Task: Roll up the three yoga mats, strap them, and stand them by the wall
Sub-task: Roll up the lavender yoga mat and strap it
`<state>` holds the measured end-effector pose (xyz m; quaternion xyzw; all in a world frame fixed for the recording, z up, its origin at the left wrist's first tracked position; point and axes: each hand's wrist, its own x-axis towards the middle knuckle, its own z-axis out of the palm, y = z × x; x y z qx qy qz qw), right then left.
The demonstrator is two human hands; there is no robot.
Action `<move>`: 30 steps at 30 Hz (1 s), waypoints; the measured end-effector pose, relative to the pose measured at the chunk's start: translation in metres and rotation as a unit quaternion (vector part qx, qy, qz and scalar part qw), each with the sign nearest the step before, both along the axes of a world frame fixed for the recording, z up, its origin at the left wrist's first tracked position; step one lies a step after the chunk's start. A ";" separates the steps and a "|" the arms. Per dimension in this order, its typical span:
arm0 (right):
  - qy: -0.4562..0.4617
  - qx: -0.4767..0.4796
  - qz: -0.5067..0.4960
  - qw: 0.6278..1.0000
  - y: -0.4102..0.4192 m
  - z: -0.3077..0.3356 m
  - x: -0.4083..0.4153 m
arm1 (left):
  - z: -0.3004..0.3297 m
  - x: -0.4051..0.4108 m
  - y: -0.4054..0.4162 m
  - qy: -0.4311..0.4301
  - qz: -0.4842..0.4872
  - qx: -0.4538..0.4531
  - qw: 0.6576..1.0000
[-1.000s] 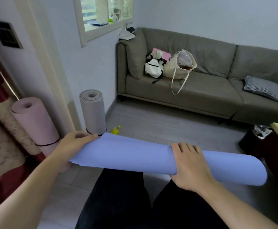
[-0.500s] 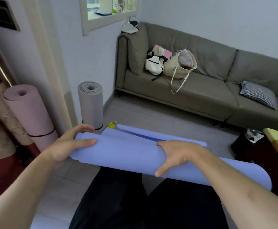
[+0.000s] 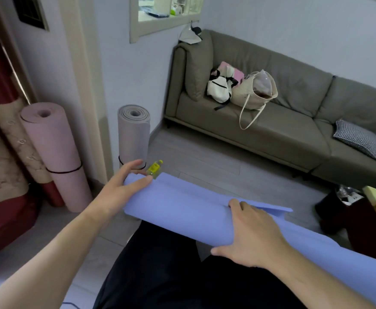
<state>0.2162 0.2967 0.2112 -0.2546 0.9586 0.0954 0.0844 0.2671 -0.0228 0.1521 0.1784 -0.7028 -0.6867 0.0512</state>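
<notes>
Both hands are gripping a smooth blue foam mat (image 3: 182,210) rolled into a cylinder across the lap: left hand (image 3: 118,192) cupping its end, right hand (image 3: 251,237) clasping the middle, by its loose flap.

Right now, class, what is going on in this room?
A person holds a blue mat across their lap, left hand at its end, right hand gripping the middle where a loose flap sticks out. No strap shows on it. A pink mat and a grey mat already stand rolled and strapped by the wall.
</notes>
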 end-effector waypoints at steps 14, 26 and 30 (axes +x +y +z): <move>-0.281 -0.057 -0.073 0.955 0.043 0.033 -0.040 | 0.002 0.008 -0.002 0.034 -0.010 0.090 0.995; -0.097 0.011 -0.042 0.994 0.039 0.044 -0.031 | 0.011 -0.001 0.005 0.000 -0.016 0.064 0.998; -0.236 -0.052 -0.086 0.967 0.052 0.042 -0.042 | 0.010 0.002 0.004 0.008 -0.027 0.063 0.998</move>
